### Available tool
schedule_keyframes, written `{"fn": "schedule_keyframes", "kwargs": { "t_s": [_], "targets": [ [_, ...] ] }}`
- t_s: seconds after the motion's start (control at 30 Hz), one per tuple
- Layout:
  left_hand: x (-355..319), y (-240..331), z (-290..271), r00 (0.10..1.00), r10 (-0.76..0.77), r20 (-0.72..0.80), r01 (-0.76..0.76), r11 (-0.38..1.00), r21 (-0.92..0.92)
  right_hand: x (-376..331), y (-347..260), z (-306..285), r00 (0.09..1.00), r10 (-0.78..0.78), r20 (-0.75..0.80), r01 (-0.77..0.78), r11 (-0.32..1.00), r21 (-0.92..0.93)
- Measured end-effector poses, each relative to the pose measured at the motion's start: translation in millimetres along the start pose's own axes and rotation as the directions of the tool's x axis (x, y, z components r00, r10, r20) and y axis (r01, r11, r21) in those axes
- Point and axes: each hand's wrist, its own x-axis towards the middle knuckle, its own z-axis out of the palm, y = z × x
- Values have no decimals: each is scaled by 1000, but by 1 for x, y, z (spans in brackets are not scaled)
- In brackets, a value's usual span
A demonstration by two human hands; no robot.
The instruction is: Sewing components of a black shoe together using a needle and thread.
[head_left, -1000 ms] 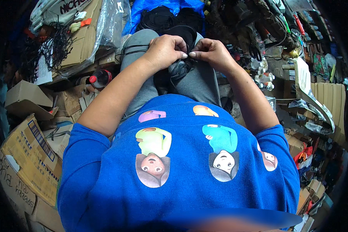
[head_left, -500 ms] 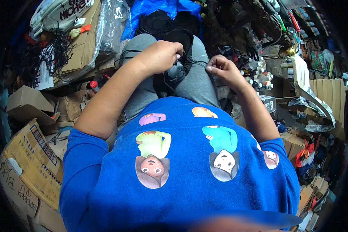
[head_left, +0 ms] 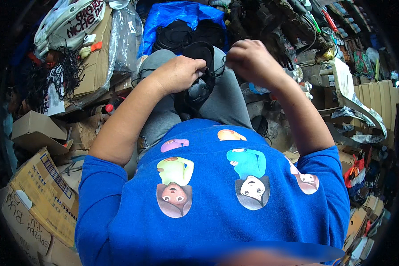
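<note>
A black shoe (head_left: pixel 196 91) lies between my knees, its dark sole (head_left: pixel 200 49) turned up at the far end. My left hand (head_left: pixel 178 73) is closed at the shoe's near left side, fingertips pinching its edge. Thin black cord (head_left: pixel 220 70) loops out of the shoe's right side toward my right hand (head_left: pixel 255 62). That hand is raised just right of the shoe, slightly blurred, with its fingers curled in around the cord. More cord hangs over my left knee. What lies inside either fist is mostly hidden.
More black shoes or shoe parts (head_left: pixel 175 35) rest on a blue plastic sheet (head_left: pixel 148 22) ahead. To the left are cardboard boxes (head_left: pixel 37 128), a tangle of black cords (head_left: pixel 66 75) and clear plastic wrap (head_left: pixel 125 40). Small bottles (head_left: pixel 307 88) and a white chair-like frame (head_left: pixel 346 84) stand right.
My right hand has risen away from me and slightly left, its back now turned up. My left hand stays at the shoe, a little lower in view.
</note>
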Motion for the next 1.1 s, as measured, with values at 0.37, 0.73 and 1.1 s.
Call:
{"fn": "schedule_keyframes", "kwargs": {
  "t_s": [0.37, 0.73, 1.1],
  "targets": [
    [-2, -3, 0, 1000, -22, 8, 22, 1000, -16, -33, -13, -13, 963, 122, 242, -38, 945, -325],
    [2, -2, 2, 999, 33, 20, -33, 999, 12, -22, -23, -8, 990, -99, 95, 120, 964, -238],
    [-1, -3, 0, 999, 32, 31, -34, 998, 60, -4, -29, 11, 980, -97, 173, 159, 907, -390]
  ]
}}
